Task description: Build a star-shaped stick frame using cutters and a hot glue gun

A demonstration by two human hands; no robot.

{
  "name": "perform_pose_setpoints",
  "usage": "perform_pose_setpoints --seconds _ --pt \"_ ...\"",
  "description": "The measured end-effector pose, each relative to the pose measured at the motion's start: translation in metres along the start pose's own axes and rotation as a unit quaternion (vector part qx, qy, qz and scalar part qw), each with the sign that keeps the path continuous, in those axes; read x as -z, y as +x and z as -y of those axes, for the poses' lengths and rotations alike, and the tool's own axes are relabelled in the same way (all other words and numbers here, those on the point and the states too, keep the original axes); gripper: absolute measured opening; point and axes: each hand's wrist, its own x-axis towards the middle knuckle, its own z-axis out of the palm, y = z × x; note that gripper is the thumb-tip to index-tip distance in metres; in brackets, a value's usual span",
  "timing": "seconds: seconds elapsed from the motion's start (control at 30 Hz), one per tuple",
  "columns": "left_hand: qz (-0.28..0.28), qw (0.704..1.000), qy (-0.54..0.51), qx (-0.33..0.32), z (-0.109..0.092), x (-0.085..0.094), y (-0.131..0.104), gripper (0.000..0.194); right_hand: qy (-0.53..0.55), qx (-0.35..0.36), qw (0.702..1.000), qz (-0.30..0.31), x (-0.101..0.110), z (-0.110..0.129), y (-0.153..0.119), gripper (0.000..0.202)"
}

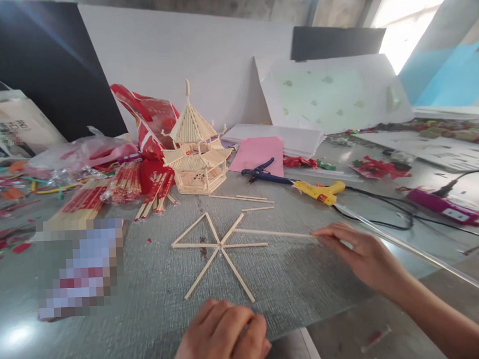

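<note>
A star of six wooden sticks [238,272] lies flat on the grey table [151,331], its arms meeting at one centre. One more stick joins two outer ends at the upper left. My right hand [351,248] pinches the right end of a long loose stick [277,233]; its far end lies by the star's upper right arm. Below the star, at the table's front edge, my left hand [226,336] rests with curled fingers; whether anything is in them is hidden. Behind the star stands a wooden stick pagoda [199,160].
A yellow glue gun [319,192] with a black cable and blue pliers [263,172] lie right of the pagoda. Chopstick bundles [81,199] and a pixelated object [84,268] are at left. A purple power strip [447,206] and a clear rod [417,251] lie at right.
</note>
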Motion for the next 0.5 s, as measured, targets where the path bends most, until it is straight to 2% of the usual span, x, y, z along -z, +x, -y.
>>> perform_pose_setpoints --seconds 0.13,0.23,0.4,0.5 --pt "-0.017 1.0 0.023 -0.013 -0.008 -0.024 0.012 0.019 0.02 -0.008 0.999 0.033 -0.005 -0.007 -0.009 0.029" --pt "0.012 0.997 0.072 0.012 -0.009 -0.035 0.019 0.024 0.021 0.001 0.998 0.064 -0.005 -0.004 -0.002 0.028" --pt "0.085 0.99 0.116 0.01 -0.002 -0.046 0.024 0.068 0.018 0.002 0.996 0.09 -0.006 0.005 0.01 0.029" --pt "0.111 0.988 0.104 0.021 0.004 -0.053 0.02 0.08 0.016 0.0 0.995 0.096 -0.009 0.004 0.01 0.029"
